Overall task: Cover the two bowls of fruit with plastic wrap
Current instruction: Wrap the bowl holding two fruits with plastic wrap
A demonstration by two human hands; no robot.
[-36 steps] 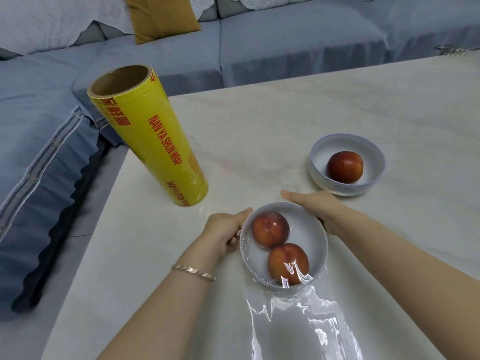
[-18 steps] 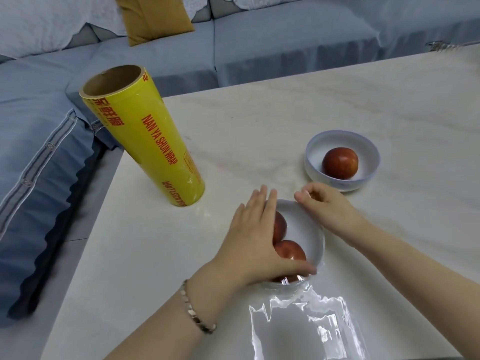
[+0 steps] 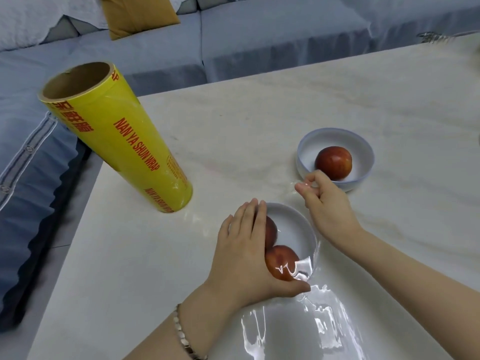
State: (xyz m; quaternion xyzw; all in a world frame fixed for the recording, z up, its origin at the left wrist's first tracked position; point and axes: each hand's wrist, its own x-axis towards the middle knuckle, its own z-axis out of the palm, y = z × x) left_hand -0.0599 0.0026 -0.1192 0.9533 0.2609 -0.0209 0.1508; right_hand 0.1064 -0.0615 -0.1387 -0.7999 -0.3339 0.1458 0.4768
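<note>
Pressing flat on the left half of the near bowl [image 3: 296, 222], the left hand [image 3: 241, 255] lies with fingers [image 3: 250, 216] straight and thumb at the near rim. This is judged to pin the plastic wrap [image 3: 298, 331] and steady the bowl. The right hand [image 3: 330, 214], just beyond that bowl, pinches the wrap's far edge between thumb and forefinger, evidently to draw it taut. Slack wrap trails on the desk [image 3: 259, 120] nearer than the bowl. The far bowl [image 3: 335, 137], beyond and to the right, stands uncovered. The roll [image 3: 117, 144] stands beyond-left.

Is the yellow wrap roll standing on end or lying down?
Standing on end: the roll rests on its base on the table, hollow core facing up.
</note>
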